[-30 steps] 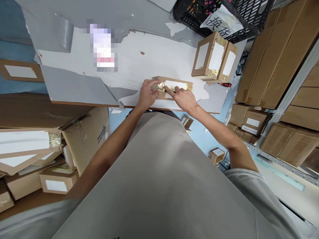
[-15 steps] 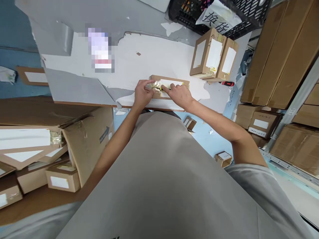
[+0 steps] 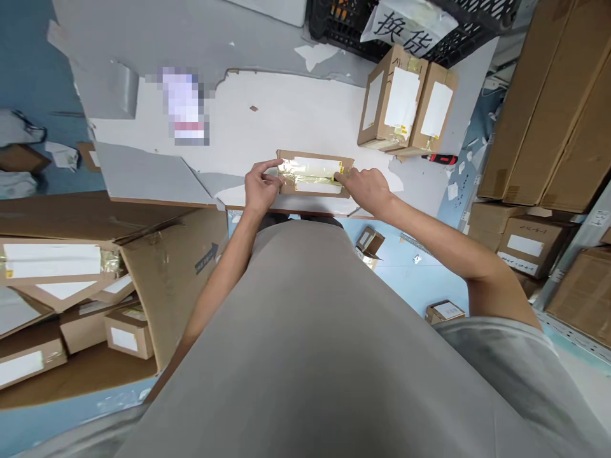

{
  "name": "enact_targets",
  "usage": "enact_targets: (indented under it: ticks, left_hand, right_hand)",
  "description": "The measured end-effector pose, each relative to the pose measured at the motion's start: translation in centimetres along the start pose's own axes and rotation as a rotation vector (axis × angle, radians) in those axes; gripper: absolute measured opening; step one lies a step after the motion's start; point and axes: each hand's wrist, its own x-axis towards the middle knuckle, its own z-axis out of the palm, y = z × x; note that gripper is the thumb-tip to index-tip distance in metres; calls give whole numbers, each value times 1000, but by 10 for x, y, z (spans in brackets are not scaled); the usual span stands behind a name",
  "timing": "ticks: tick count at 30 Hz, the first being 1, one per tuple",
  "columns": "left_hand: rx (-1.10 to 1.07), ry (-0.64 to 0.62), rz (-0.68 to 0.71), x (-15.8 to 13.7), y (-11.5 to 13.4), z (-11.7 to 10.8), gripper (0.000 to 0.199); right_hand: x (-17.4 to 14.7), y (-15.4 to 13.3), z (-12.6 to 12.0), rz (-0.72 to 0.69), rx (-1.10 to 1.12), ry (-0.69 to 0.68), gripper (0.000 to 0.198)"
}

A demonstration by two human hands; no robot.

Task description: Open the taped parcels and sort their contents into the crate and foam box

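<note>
A narrow cardboard box (image 3: 315,193) lies lengthwise near the table's front edge, with white labels on its top. Shiny clear packing tape (image 3: 310,168) runs along the top from the left end nearly to the right end. My left hand (image 3: 260,186) grips the box's left end, index finger at the far corner and thumb nearer me. At the other end my right hand (image 3: 366,189) is closed, its fingertips on the tape's right end by a small yellow mark. What lies under those fingertips is partly hidden.
Two labelled cardboard boxes (image 3: 394,102) stand at the table's right, beside a red-and-black tool (image 3: 442,159). Behind them is a black plastic crate (image 3: 329,28). A large open carton (image 3: 181,267) of smaller boxes is at left. Tall cartons (image 3: 534,108) line the right side.
My right hand has slid right along the box top, and tape now covers most of its length. My left hand stays at the left end. The view has shifted slightly.
</note>
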Motion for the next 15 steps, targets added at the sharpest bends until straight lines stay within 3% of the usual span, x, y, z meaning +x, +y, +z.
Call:
enact_targets:
  ticks: [8,15]
  left_hand:
    - [94,119,-24,-10,22,10,39]
    - [147,224,-40,-7,19,20,35]
  right_hand:
    - [4,14,18,-62,67,38,68]
    - [-15,58,39,11,84,-15,67]
